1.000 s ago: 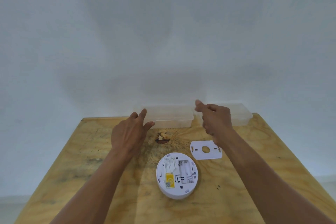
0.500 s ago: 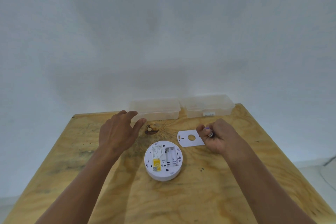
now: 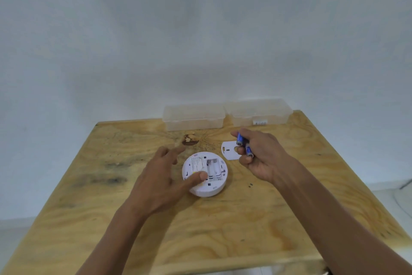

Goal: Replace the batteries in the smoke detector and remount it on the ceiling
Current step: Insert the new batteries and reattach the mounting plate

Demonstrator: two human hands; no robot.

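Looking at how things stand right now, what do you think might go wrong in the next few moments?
The right hand grips two blue batteries loosely at once; one might slip and roll off the table. The left hand has only its thumb on the smoke detector, which could slide while a battery is pressed in. Polarity marks are unreadable, so reversed insertion is possible.

On the plywood table [image 3: 223, 230] the white smoke detector [image 3: 205, 174] lies back-up, its battery bay bare. The left hand [image 3: 160, 183] spreads over its left edge, thumb on the casing. The right hand [image 3: 263, 156] grips two blue batteries [image 3: 244, 144] above the white mounting plate [image 3: 228, 148]. Two clear plastic boxes [image 3: 194, 117] sit at the far edge.
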